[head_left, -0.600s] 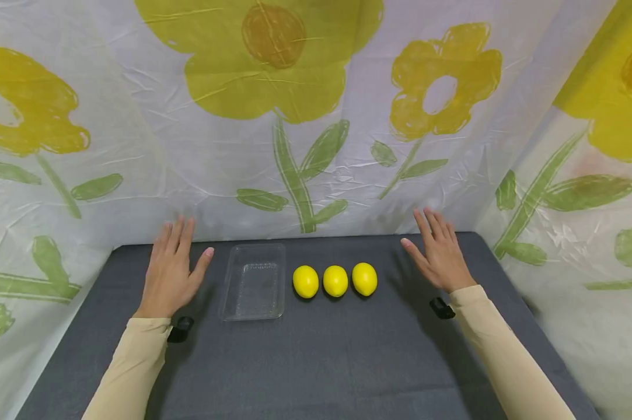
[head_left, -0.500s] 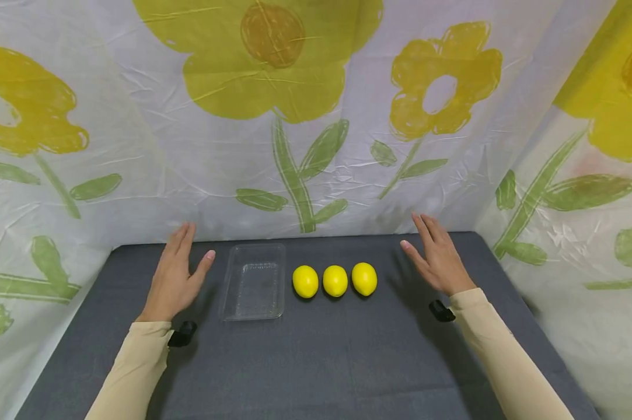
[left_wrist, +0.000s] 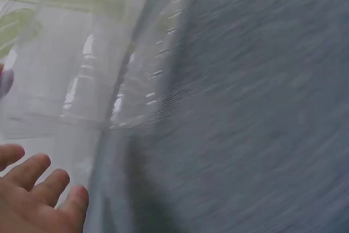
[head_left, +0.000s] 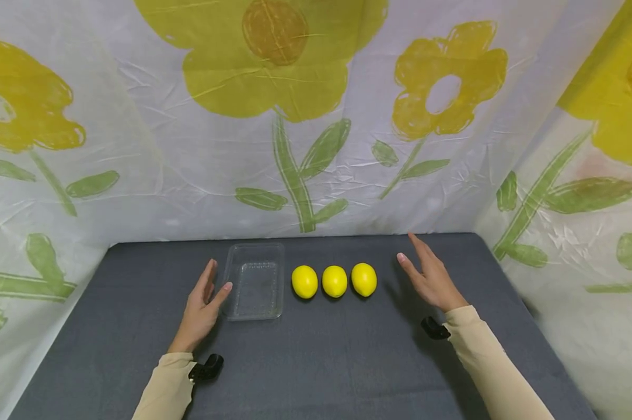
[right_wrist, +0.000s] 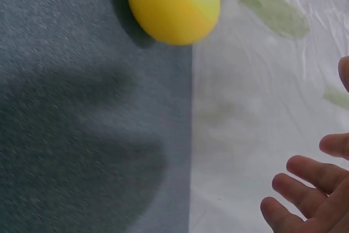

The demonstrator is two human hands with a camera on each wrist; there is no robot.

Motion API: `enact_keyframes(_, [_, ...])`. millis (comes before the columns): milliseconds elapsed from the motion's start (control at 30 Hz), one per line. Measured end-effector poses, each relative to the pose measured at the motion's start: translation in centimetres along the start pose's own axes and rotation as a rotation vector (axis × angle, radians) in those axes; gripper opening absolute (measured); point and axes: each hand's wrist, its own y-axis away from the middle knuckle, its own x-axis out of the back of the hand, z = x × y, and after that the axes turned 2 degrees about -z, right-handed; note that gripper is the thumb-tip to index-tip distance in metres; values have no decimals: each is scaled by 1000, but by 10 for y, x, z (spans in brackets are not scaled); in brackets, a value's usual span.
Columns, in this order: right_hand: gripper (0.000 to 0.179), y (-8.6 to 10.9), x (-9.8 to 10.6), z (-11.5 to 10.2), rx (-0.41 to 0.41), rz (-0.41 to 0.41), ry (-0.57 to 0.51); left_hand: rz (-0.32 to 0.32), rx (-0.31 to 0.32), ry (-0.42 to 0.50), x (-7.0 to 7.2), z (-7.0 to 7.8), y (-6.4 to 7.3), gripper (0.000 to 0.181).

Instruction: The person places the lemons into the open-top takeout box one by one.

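A clear plastic tray (head_left: 256, 309) lies on the dark cloth, left of three yellow lemons in a row: a left lemon (head_left: 304, 282), a middle lemon (head_left: 334, 282) and a right lemon (head_left: 364, 280). My left hand (head_left: 199, 312) hovers just left of the tray, thumb near its edge, fingers extended and holding nothing. In the left wrist view the tray (left_wrist: 82, 80) shows beyond the spread fingers. Right of the lemons my right hand (head_left: 435, 279) hangs with fingers extended, apart from everything. One lemon (right_wrist: 174, 6) appears at the top of the right wrist view.
The dark cloth-covered table (head_left: 316, 367) ends at the back against a white sheet (head_left: 189, 151) printed with yellow flowers. The sheet also rises along the left and right sides. Black wrist cameras, including one (head_left: 206, 368) by the left sleeve, jut inward.
My left hand has moved right and toward the person, closer to the tray. The right hand has lowered slightly toward the person. The tray and lemons have stayed in place.
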Motion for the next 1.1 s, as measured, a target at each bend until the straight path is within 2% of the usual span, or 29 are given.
enact_keyframes(133, [73, 3, -5, -1, -5, -6, -18, -20, 17, 97, -8, -6, 5, 70])
enact_keyframes(233, [73, 4, -8, -1, -16, -13, -22, -24, 7, 135, -12, -10, 8, 66])
enact_keyframes(567, [71, 6, -15, -2, -22, -27, -35, -38, -40, 146, -20, -13, 11, 59])
enact_keyframes(1100, [70, 9, -28, -4, -24, -58, -48, -24, -61, 117, -23, -14, 13, 57])
